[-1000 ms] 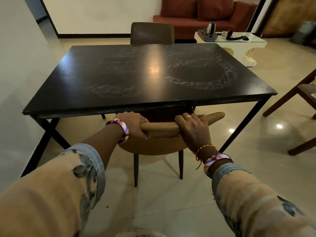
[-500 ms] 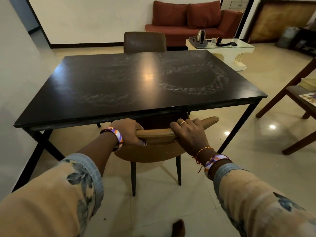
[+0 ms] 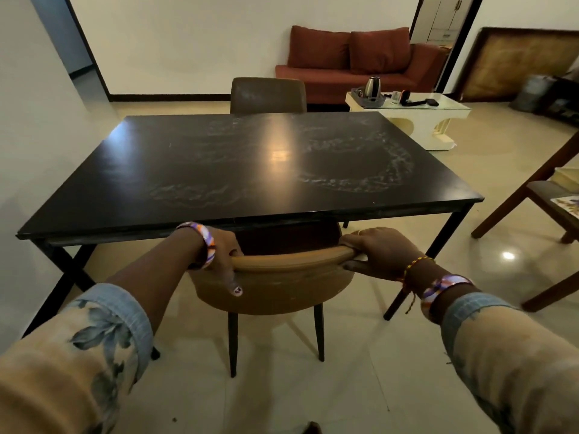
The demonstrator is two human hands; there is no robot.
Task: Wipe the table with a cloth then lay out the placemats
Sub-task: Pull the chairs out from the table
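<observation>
A black rectangular table (image 3: 175, 170) fills the middle of the view, its top streaked with pale smear marks. A tan chair (image 3: 275, 283) stands at the table's near edge, its seat tucked under the top. My left hand (image 3: 219, 250) grips the left end of the chair's backrest and my right hand (image 3: 380, 250) grips the right end. No cloth shows anywhere. On a wooden chair (image 3: 545, 195) at the right edge lies a patterned sheet (image 3: 568, 205), perhaps a placemat, only partly in view.
A brown chair (image 3: 268, 95) stands at the table's far side. Beyond it are a red sofa (image 3: 354, 62) and a white side table (image 3: 413, 117) with a kettle (image 3: 372, 86). A wall runs close along the table's left side. Tiled floor lies around me.
The tan chair has slid further under the table. My right hand has shifted out to the backrest's right end, and the view has pulled back and tilted up.
</observation>
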